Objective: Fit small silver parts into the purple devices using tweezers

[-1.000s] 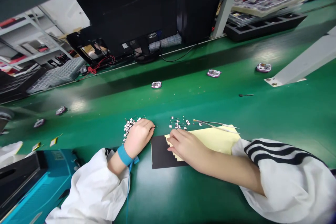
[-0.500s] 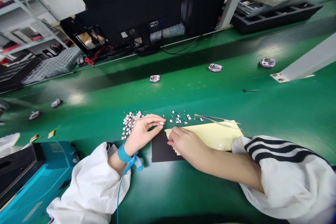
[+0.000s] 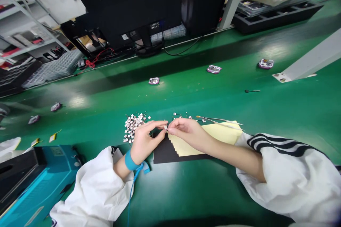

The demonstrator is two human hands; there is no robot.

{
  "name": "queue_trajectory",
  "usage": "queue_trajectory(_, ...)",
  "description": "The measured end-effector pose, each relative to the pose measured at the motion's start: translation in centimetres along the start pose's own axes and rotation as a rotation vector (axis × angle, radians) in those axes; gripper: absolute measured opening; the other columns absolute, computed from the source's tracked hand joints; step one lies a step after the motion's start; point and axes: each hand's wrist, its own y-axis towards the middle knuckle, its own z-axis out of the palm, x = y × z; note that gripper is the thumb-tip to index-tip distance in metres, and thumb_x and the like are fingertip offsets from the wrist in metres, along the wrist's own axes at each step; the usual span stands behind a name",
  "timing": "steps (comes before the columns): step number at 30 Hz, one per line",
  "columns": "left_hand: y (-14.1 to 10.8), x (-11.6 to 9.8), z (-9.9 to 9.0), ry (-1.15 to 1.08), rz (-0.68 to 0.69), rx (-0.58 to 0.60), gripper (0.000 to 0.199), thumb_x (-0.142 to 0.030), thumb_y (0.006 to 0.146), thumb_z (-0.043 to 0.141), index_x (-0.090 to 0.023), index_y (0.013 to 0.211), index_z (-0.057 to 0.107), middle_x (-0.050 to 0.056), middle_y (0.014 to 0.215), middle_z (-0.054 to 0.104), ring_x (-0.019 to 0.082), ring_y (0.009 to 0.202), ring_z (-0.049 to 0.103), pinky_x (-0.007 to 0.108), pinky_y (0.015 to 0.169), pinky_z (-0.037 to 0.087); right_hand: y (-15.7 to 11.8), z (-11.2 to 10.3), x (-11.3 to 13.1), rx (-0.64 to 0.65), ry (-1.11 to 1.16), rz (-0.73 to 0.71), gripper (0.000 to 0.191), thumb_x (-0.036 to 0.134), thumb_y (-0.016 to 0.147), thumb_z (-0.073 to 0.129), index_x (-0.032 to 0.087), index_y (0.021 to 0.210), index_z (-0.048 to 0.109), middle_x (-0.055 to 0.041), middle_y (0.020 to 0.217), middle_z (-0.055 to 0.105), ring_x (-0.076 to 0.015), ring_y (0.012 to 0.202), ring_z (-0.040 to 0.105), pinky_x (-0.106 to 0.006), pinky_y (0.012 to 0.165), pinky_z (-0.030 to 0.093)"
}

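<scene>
Left hand (image 3: pixel 146 144) and right hand (image 3: pixel 188 131) nearly met at the fingertips.
Both forearms angled inward, the fingers (image 3: pixel 157 124) curled in a tight pinch above the tabletop.

1. We wear a baggy white left sleeve (image 3: pixel 93 188), soft and puffed, with deep folds.
2. Our matching right sleeve (image 3: pixel 287 181) carries black stripes (image 3: pixel 282 146) near the top.
3. Around our left wrist we wear a blue anti-static wrist strap (image 3: pixel 130 161), with a blue connector tab (image 3: pixel 146 167) and a thin blue cord (image 3: pixel 131 191) running down from it.
4. Our left hand (image 3: pixel 145 145) and right hand (image 3: pixel 189 131) are bare.
</scene>
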Motion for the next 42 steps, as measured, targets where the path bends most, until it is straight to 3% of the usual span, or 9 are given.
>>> queue_trajectory(16, -0.3, -0.3, 1.1, 0.084, 0.049, -0.133, 0.019, -0.016, 0.071, 0.059, -0.018, 0.089, 0.06, 0.001, 0.077, 0.066, 0.012, 0.07, 0.062, 0.021, 0.071, 0.051, -0.1, 0.2, -0.4, -0.045, 0.063, -0.014, 0.02, 0.034, 0.072, 0.058, 0.014, 0.071, 0.055, -0.0009, 0.072, 0.056, -0.0123, 0.072, 0.053, -0.027, 0.071, 0.042)
queue_trajectory(26, -0.7, -0.8, 1.1, 0.098, 0.084, -0.11, 0.019, -0.015, 0.071, 0.059, -0.017, 0.089, 0.06, 0.001, 0.078, 0.066, 0.011, 0.071, 0.062, 0.02, 0.071, 0.049, -0.1, 0.2, -0.6, -0.079, 0.092, -0.004, 0.02, 0.027, 0.063, 0.066, 0.014, 0.061, 0.051, 0.0005, 0.065, 0.054, -0.0108, 0.064, 0.052, -0.027, 0.066, 0.042)
queue_trajectory(32, -0.8, -0.6, 1.0, 0.08, 0.061, -0.108, 0.024, -0.015, 0.07, 0.061, -0.018, 0.094, 0.058, 0.0, 0.078, 0.066, 0.011, 0.072, 0.062, 0.02, 0.074, 0.049, -0.1, -0.2, -0.1, -0.02, 0.173, 0.049, 0.02, 0.028, 0.065, 0.064, 0.013, 0.064, 0.05, -0.0003, 0.066, 0.058, -0.01, 0.065, 0.056, -0.027, 0.069, 0.044)
queue_trajectory(37, -0.6, -0.5, 0.7, 0.082, 0.064, 0.005, 0.03, -0.012, 0.071, 0.058, -0.017, 0.1, 0.054, -0.001, 0.079, 0.066, 0.011, 0.076, 0.062, 0.02, 0.076, 0.048, 0.0, -0.3, -0.4, -0.038, -0.087, -0.022, 0.022, 0.025, 0.063, 0.066, 0.015, 0.071, 0.049, 0.0003, 0.068, 0.056, -0.0106, 0.064, 0.056, -0.025, 0.063, 0.046)
queue_trajectory(40, 0.3, 0.2, -0.7, 0.067, 0.015, 0.135, 0.032, -0.017, 0.072, 0.059, -0.017, 0.104, 0.052, 0.0, 0.086, 0.066, 0.011, 0.079, 0.061, 0.02, 0.076, 0.048, 0.2, -1.0, 0.0, -0.111, -0.384, -0.145, 0.015, 0.02, 0.068, 0.06, 0.016, 0.074, 0.048, 0.0006, 0.068, 0.055, -0.01, 0.061, 0.055, -0.023, 0.06, 0.046)
queue_trajectory(42, 1.1, 1.0, -1.8, 0.176, -0.02, 0.135, 0.024, -0.018, 0.075, 0.056, -0.018, 0.099, 0.055, 0.001, 0.092, 0.064, 0.013, 0.083, 0.061, 0.024, 0.077, 0.048, 0.3, -1.7, 0.5, -0.185, -0.666, -0.225, 0.014, 0.02, 0.07, 0.06, 0.015, 0.077, 0.048, -0.0008, 0.069, 0.056, -0.0118, 0.063, 0.055, -0.025, 0.06, 0.046)
